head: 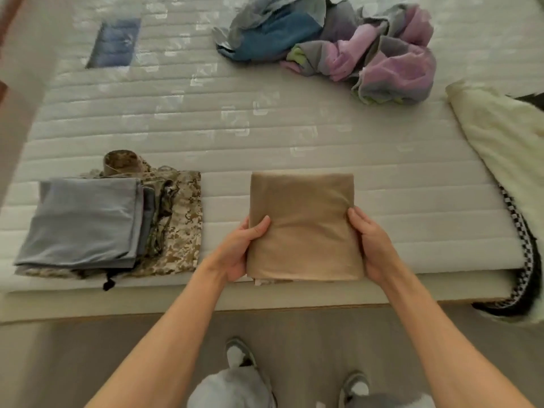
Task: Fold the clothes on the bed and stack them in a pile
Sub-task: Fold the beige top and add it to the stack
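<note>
A folded square of tan cloth [303, 225] lies at the near edge of the white quilted mattress [294, 136]. The left hand [235, 251] grips its left side and the right hand [371, 245] grips its right side, thumbs on top. Just to the left sits a pile: a folded grey cloth [85, 222] on folded camouflage clothes [179, 231]. Far back lies a crumpled heap of blue and purple clothes [338, 45].

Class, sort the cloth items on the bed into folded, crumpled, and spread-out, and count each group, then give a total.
Folded: 4 – tan cloth, grey cloth, camouflage garment, blue cloth
Crumpled: 1 heap of clothes, pieces not separable
Spread out: 1 cream blanket
Total: 6
</note>
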